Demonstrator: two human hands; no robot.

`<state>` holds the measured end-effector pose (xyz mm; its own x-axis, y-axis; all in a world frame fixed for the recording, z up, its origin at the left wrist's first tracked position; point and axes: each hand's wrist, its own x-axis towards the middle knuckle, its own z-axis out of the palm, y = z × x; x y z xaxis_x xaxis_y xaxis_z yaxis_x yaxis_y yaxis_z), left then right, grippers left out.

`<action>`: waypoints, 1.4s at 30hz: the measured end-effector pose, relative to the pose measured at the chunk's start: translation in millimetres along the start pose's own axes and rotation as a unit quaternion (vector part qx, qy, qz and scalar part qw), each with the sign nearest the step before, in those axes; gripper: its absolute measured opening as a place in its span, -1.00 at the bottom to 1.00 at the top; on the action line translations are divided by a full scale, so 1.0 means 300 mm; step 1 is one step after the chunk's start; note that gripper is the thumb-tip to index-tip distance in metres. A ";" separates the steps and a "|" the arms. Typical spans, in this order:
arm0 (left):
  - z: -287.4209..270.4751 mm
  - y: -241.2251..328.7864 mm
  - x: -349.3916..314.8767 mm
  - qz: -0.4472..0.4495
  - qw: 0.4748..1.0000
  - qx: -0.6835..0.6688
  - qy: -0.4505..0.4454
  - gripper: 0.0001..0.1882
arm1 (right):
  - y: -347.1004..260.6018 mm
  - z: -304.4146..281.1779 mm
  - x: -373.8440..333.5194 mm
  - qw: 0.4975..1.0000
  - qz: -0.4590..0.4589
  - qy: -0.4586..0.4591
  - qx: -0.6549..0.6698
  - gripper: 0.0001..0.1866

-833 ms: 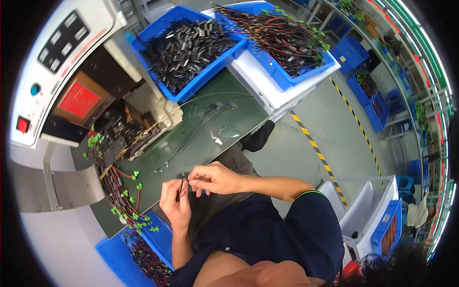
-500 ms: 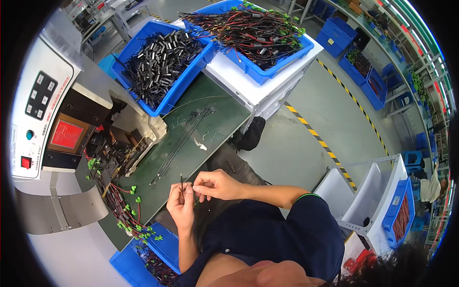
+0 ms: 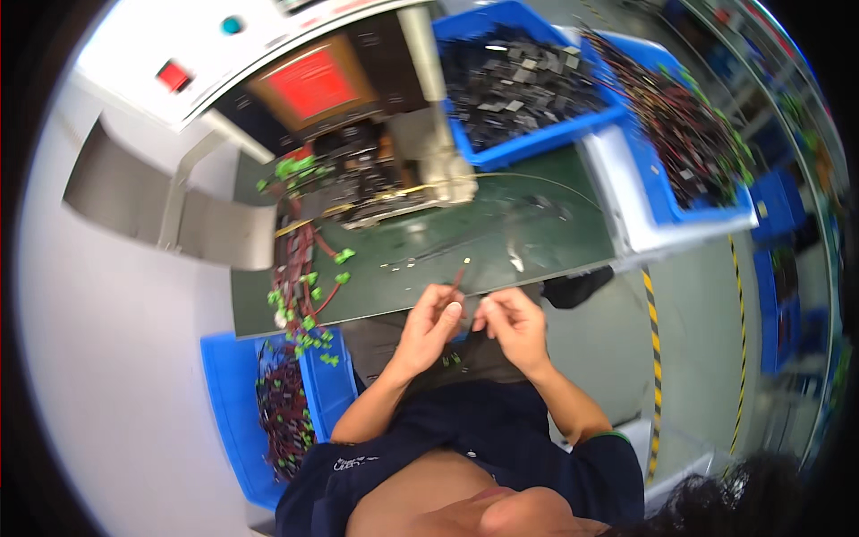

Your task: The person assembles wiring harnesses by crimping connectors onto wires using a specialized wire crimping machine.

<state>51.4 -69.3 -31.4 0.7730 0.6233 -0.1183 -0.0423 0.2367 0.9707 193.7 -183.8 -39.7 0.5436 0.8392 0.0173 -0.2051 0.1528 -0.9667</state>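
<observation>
My left hand [image 3: 429,329] is closed in a pinch on a thin cable [image 3: 463,271], whose light-tipped end sticks up above the fingers. Beside it, my right hand [image 3: 516,331] pinches a thin dark strand near the table's front edge. Whether both strands belong to one cable I cannot tell; the picture is smeared. Several black cables [image 3: 438,252] lie blurred on the green table [image 3: 555,251] beyond my hands. To their left hangs a bundle of dark red wires [image 3: 295,268] with green connectors [image 3: 309,342].
A white machine [image 3: 215,58] with a red label and buttons stands at the far left. Behind the table are a blue bin of black parts [image 3: 474,152] and a blue bin of wire harnesses [image 3: 658,192]. Another blue bin [image 3: 228,403] sits low on the left.
The whole view has swung, so the table and machine now lie straighter ahead. My hands have moved slightly apart from each other, and a light-tipped strand shows above the left fingers.
</observation>
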 end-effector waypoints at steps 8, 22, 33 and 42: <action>-0.054 0.005 -0.012 0.022 0.999 -0.022 0.045 -0.84 | 0.013 0.082 0.121 0.994 -0.069 -0.085 -0.005 -0.90; -0.107 0.034 -0.042 0.101 0.984 -0.066 0.132 -0.83 | -0.031 0.157 0.169 0.994 -0.005 -0.103 0.020 -0.88; -0.173 0.083 -0.020 0.147 0.968 -0.097 0.181 -0.82 | -0.034 0.174 0.179 0.990 0.012 -0.136 0.021 -0.89; -0.177 0.066 -0.017 0.155 0.967 -0.073 0.188 -0.86 | -0.018 0.215 0.194 0.974 -0.175 -0.069 -0.128 -0.94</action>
<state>13.1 -28.1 -22.7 0.4244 0.9020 0.0796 -0.3461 0.0803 0.9347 174.0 -102.1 -17.0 0.4265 0.8232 0.3748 0.1921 0.3225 -0.9269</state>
